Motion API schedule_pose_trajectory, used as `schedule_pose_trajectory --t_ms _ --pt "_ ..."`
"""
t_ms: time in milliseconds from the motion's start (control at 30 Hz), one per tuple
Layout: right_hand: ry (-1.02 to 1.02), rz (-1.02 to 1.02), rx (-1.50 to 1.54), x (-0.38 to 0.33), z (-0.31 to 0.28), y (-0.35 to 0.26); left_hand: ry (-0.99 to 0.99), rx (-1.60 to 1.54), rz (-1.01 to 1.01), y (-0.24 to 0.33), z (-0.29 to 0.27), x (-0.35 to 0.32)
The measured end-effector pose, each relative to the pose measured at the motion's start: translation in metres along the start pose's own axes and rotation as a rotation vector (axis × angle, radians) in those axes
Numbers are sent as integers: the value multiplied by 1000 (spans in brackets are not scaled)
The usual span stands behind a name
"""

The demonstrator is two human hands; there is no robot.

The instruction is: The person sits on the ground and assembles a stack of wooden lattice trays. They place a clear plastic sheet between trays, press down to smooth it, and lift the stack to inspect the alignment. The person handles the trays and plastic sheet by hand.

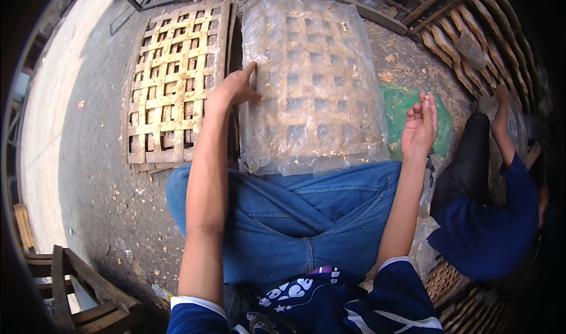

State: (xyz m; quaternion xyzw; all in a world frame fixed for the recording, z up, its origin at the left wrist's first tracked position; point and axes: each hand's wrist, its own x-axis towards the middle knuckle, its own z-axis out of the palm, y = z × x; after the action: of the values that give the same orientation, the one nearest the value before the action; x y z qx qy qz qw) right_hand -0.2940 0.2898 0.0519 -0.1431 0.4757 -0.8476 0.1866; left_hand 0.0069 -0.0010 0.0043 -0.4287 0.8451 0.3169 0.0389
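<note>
In front of my crossed legs lies a clear plastic sheet (348, 101), spread over a woven slatted panel whose lattice shows through it. Pale crumbs are scattered on the sheet, more thickly along its near edge. My left hand (234, 88) is at the sheet's left edge, index finger stretched out and thumb apart, with nothing visible in it. Right of the sheet, my right hand (418, 128) is raised palm up with its fingers curled together. A tiny pale bit shows at its fingertips, too small to name. Below that hand lies a green plastic sheet (394, 107).
To the left rests another woven lattice panel (171, 86) in a wooden frame. A co-worker in dark blue (483, 237) sits close on my right. Stacked panels (471, 39) lean at the far right. A wooden frame (88, 293) stands at the near left.
</note>
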Motion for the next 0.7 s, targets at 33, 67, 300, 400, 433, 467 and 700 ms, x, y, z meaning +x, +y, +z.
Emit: schedule_pose_trajectory --t_ms 33,67,300,400,433,467,700 --pt "166 -8 38 12 -13 -6 8 6 0 -4 1 -1" --pt "239 82 122 21 -32 -7 13 11 9 -4 1 0" --pt "163 188 86 5 -30 0 8 -34 3 3 -2 -7" --pt "183 122 -117 -2 -15 5 1 -44 4 4 -5 -6" --pt "188 108 -194 -3 -14 6 -10 -42 -8 6 -6 -7" --pt "154 113 -275 0 -14 7 -21 -40 -22 8 -6 -7" --pt "-498 -136 -1183 68 36 26 -1 -22 -19 3 -2 0"
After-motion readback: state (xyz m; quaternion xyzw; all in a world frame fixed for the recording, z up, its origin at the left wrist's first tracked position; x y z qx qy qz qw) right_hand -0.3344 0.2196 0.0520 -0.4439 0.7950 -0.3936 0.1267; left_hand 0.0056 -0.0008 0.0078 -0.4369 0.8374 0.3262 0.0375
